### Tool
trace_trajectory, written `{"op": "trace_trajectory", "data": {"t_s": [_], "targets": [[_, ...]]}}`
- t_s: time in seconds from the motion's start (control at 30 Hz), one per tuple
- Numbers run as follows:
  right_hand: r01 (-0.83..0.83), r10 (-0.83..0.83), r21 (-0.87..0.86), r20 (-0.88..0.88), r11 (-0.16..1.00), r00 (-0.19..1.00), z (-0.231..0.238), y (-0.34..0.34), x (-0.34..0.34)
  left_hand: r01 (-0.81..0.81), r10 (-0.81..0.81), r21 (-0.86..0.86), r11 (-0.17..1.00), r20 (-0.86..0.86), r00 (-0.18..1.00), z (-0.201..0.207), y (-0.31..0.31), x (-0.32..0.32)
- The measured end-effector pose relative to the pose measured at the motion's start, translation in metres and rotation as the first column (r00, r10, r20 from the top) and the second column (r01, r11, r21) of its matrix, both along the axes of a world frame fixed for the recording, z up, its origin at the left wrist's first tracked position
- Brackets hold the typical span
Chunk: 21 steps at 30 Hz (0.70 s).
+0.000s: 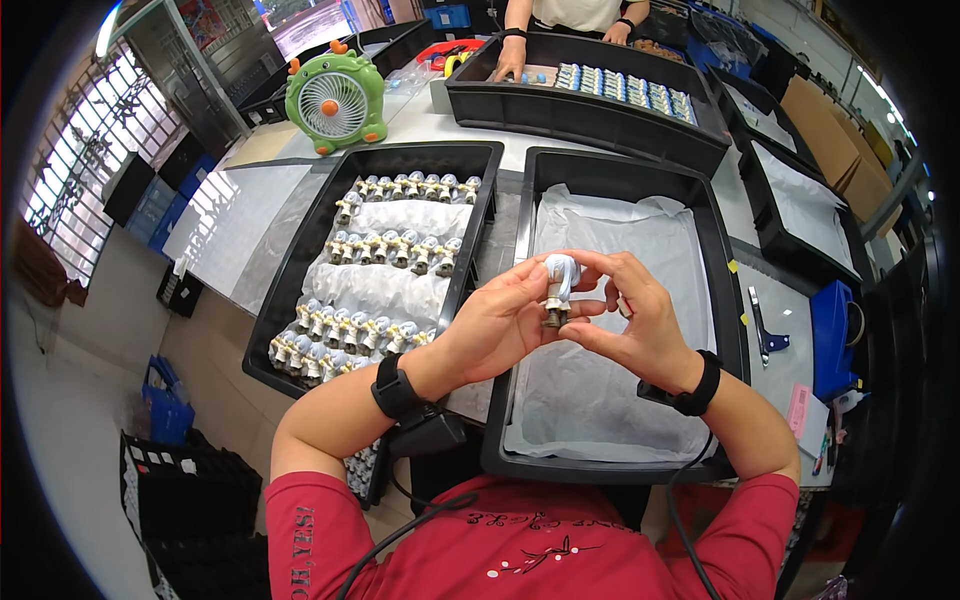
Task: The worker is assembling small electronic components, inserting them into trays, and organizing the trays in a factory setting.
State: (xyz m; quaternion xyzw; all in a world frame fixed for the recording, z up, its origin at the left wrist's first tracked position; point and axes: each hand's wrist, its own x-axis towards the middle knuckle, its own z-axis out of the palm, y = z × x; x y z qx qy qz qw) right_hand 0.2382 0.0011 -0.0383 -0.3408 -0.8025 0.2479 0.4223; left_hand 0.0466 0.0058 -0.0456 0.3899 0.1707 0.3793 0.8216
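Observation:
Between my two hands is a small painted figurine with pale blue-grey hair, a whitish body and dark feet, held upright. My left hand grips it from the left with thumb and fingers. From the other side, the fingers of my right hand close around it near its head and feet. Beneath the hands lies a black tray lined with white paper. To the left, another black tray holds rows of similar figurines on white padding.
A green fan stands at the back left. Across the table, a co-worker's hand reaches into a large black bin with rows of blue-and-white figurines. At right are a metal tool, a blue holder and pens.

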Motion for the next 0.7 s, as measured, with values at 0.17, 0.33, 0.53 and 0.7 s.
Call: {"op": "trace_trajectory", "data": {"t_s": [0.17, 0.33, 0.53, 0.7], "targets": [[-0.009, 0.009, -0.004, 0.009, 1.000, 1.000, -0.0006, 0.0006, 0.0012, 0.019, -0.019, 0.001, 1.000, -0.001, 1.000, -0.0017, 0.0014, -0.0016], [-0.011, 0.011, 0.000, 0.001, 1.000, 1.000, -0.0037, 0.0018, 0.0017, -0.039, 0.039, -0.007, 0.999, 0.011, 0.999, -0.0056, 0.0012, 0.0000], [-0.017, 0.015, 0.080, 0.023, 0.997, 1.000, -0.0045, 0.0038, 0.0016, -0.029, 0.029, 0.014, 0.999, 0.016, 0.999, -0.0092, 0.0035, -0.0005], [0.022, -0.026, 0.121, 0.032, 0.992, 0.999, -0.0019, -0.0007, -0.0039, -0.008, 0.008, -0.016, 1.000, 0.008, 1.000, -0.0048, 0.0022, 0.0001]]}}
